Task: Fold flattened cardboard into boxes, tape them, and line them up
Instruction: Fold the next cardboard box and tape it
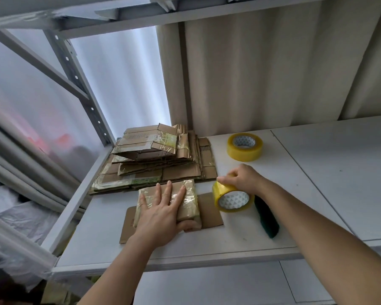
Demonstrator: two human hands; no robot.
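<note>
Right under your left hand (161, 211) sits the small cardboard box (186, 202), near the front left of the white bench (273, 179). It is a squat brown block, its top glossy and wrinkled with clear tape, yellow-green print showing through along the edges. Your left fingers (168, 190) lie straight and spread on its top, pressing it flat, while the thumb reaches round its near end. The box rests on a flattened cardboard sheet (210, 213), plain matte brown, which sticks out on both sides of it.

Just to the right, your right hand (243, 178) grips a roll of yellowish clear tape (232, 199) standing on edge, its fingers curled over the top of the roll; the white core with a triangle pattern faces you. Beneath your right forearm lies a dark green, flat oblong object (266, 216), partly hidden, so you cannot tell what it is.

Behind the box, touching the bench's left rear corner, a stack of flattened cardboard (156, 159) is piled unevenly, many pieces patched with old shiny tape. A second tape roll (244, 146) lies flat further back on the right, well apart from your hands. Pale pleated curtain (262, 73) hangs behind the bench, and grey metal shelf framing (79, 84) rises at the left.
</note>
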